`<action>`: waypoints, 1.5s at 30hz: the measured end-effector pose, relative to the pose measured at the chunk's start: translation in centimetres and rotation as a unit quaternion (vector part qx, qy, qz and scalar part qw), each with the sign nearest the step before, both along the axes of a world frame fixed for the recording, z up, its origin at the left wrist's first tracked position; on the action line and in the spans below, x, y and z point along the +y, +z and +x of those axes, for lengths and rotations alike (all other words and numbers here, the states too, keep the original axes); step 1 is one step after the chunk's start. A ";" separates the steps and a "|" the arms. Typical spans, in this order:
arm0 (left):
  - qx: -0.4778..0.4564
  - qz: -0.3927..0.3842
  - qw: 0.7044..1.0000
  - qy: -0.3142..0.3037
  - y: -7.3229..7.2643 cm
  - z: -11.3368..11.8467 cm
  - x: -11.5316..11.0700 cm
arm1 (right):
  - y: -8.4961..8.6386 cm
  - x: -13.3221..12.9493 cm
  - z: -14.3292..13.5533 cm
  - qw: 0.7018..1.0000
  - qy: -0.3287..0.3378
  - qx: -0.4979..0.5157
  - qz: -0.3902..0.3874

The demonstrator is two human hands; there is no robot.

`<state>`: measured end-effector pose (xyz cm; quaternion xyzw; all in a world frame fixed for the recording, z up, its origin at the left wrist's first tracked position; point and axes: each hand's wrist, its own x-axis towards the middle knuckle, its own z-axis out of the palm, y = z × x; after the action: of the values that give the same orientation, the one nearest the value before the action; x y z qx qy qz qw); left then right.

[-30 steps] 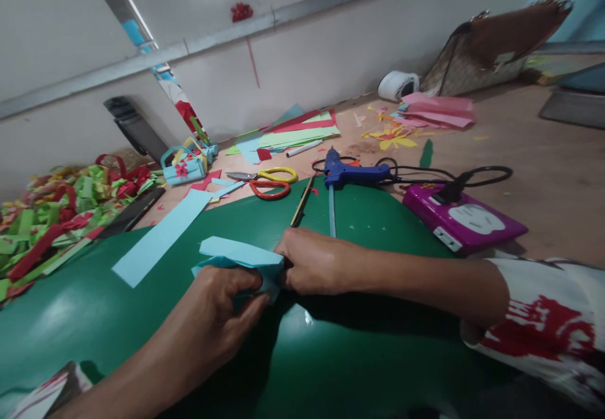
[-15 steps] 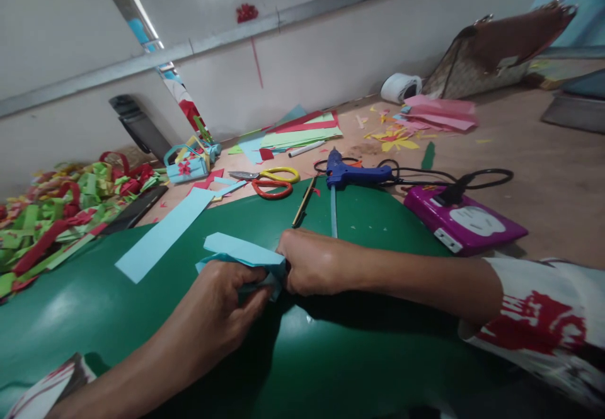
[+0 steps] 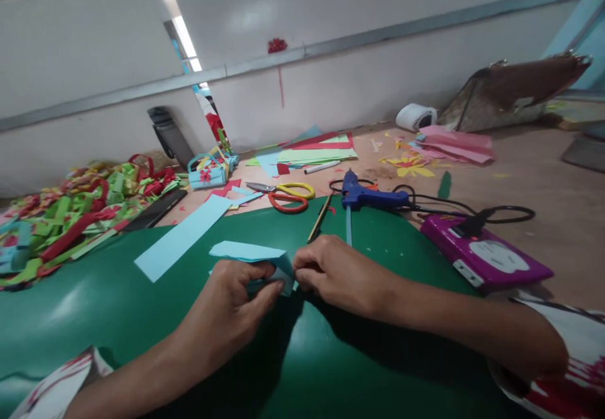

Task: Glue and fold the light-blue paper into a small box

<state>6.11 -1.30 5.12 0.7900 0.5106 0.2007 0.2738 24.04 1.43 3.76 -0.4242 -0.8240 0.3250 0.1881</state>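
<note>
A folded piece of light-blue paper (image 3: 250, 251), shaped like a small box, is held above the green surface (image 3: 265, 356). My left hand (image 3: 239, 299) pinches it from the near side, thumb and fingers closed on its wall. At its right end, my right hand (image 3: 333, 271) has thumb and forefinger pressed together against the paper's edge; the fingertips partly hide what they grip. Just beyond the right hand lie a pencil (image 3: 319, 218) and a narrow blue paper strip (image 3: 348, 225). A wider light-blue strip (image 3: 184, 236) lies flat to the left.
Scissors (image 3: 286, 195), a blue glue gun (image 3: 371, 195) and a purple power socket box (image 3: 486, 255) lie beyond my hands. Colored paper scraps (image 3: 94, 205) heap up at left beside a phone (image 3: 155, 210). A small blue paper bag (image 3: 207, 177), bottle (image 3: 170, 135) and handbag (image 3: 515, 91) stand behind.
The view has shifted, so the scene sits lower and further right. My right hand has turned, now showing its thumb and forefinger pinched at the folded paper's right end. My left hand keeps its hold.
</note>
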 end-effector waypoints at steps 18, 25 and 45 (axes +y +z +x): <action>-0.027 0.038 0.999 -0.027 0.0 -0.2 0.1 | -0.2 -1.3 -0.2 0.993 0.011 -0.050 0.109; -0.040 0.053 0.997 -0.027 -0.3 -0.1 0.2 | -1.2 -1.2 -0.7 0.991 -0.016 -0.055 0.124; 0.048 0.250 0.967 0.025 -2.0 -2.3 1.2 | -1.5 0.5 -0.7 0.989 -0.060 0.089 -0.104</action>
<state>3.80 -0.14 3.11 0.8291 0.4763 0.2903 0.0378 23.34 1.90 2.28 -0.4599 -0.7387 0.4333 0.2348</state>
